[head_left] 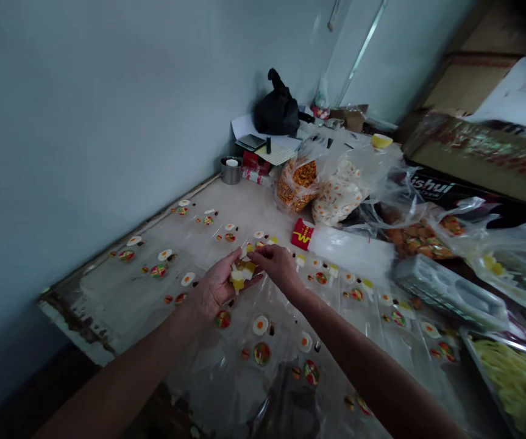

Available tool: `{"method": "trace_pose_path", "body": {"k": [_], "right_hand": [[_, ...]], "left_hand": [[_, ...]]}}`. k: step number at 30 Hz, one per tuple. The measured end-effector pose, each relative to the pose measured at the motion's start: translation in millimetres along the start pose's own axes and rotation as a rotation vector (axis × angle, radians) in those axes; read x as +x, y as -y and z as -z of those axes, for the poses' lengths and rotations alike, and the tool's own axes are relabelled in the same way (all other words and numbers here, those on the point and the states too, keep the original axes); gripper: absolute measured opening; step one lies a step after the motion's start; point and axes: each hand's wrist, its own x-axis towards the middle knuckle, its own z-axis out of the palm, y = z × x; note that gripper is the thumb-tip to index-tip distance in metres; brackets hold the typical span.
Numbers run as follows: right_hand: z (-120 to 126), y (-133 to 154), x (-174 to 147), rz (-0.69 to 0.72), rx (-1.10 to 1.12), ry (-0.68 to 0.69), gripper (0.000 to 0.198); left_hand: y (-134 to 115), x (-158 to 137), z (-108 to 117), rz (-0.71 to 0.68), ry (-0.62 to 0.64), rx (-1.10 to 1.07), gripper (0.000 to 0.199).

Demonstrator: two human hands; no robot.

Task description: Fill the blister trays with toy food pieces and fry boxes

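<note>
My left hand point(217, 283) is turned palm up, its fingers curled around several small yellow-and-white pieces point(238, 277). Just right of it, my right hand point(278, 262) has thumb and fingers pinched together at these pieces, seemingly on one of them; the fingertips partly hide it. Beneath both hands, clear plastic bags lie spread over the table, bearing repeated groups of miniature foods. Each group has a fried-egg piece point(259, 325), a round pizza-like piece point(261, 353), a tiny burger-like piece and a dark brown piece. Groups at the right also include yellow-and-white pieces point(333, 270).
Behind the hands stand a bag of orange pieces point(302, 183), a bag of egg pieces point(338, 195) and a metal cup point(231, 171). A red-and-yellow packet point(302, 234) lies by a plastic stack. At right are a white tray point(450, 292) and cardboard boxes point(482, 158).
</note>
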Motion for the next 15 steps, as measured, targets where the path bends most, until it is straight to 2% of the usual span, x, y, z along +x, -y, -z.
{"method": "trace_pose_path", "body": {"k": [4,7,11,15], "right_hand": [[-17.4,-1.8,7.3,-0.034,0.153,-0.064,0.028],[-15.5,-2.6,34.2,-0.069,0.189,-0.05,0.024],[-7.6,-2.9,84.9,-0.103,-0.007,-0.034,0.02],[-14.5,-7.8,120.0,-0.114,-0.178,-0.01,0.012]], "left_hand": [[1.2,4.7,1.3,-0.022,-0.095,-0.002,0.028],[-3.2,2.3,2.0,-0.033,-0.079,0.003,0.031],[-18.7,-12.0,9.0,-0.025,-0.043,0.009,0.032],[-41.3,-26.2,16.8,-0.157,-0.039,-0.026,0.032]]}}
